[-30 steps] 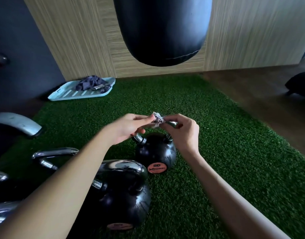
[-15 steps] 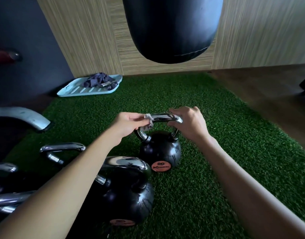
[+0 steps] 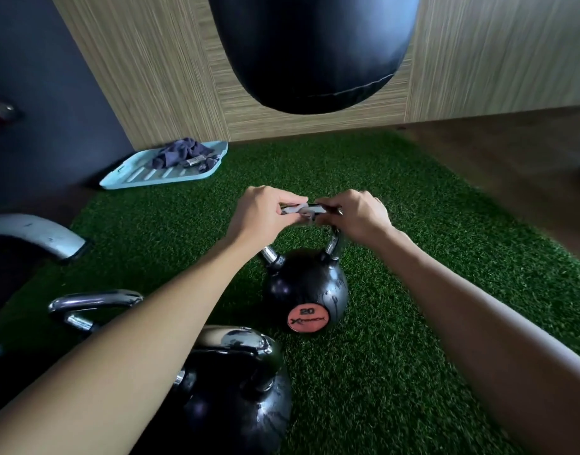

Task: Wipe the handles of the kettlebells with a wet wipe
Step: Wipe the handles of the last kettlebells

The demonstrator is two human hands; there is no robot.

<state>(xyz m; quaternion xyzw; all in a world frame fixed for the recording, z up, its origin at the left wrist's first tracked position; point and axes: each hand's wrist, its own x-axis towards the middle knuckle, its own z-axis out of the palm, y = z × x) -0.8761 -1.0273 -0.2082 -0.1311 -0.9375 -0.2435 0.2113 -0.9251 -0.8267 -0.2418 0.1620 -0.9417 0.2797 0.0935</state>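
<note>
A small black kettlebell (image 3: 306,290) marked 20 stands on the green turf, its chrome handle (image 3: 333,244) rising under both hands. My left hand (image 3: 264,213) pinches a crumpled pale wet wipe (image 3: 300,211) against the top bar of that handle. My right hand (image 3: 354,215) grips the same bar just right of the wipe. A bigger black kettlebell (image 3: 236,408) with a chrome handle sits nearer me, partly hidden by my left forearm. More chrome handles (image 3: 91,300) show at the left.
A black punching bag (image 3: 311,50) hangs over the far end of the turf (image 3: 380,356). A light blue tray (image 3: 157,170) with a dark cloth lies at the back left by the wooden wall. A curved grey metal part (image 3: 36,233) juts in from the left.
My left hand slid the wipe right along the handle's top bar, from its left bend to the middle. My right hand keeps its grip on the bar.
</note>
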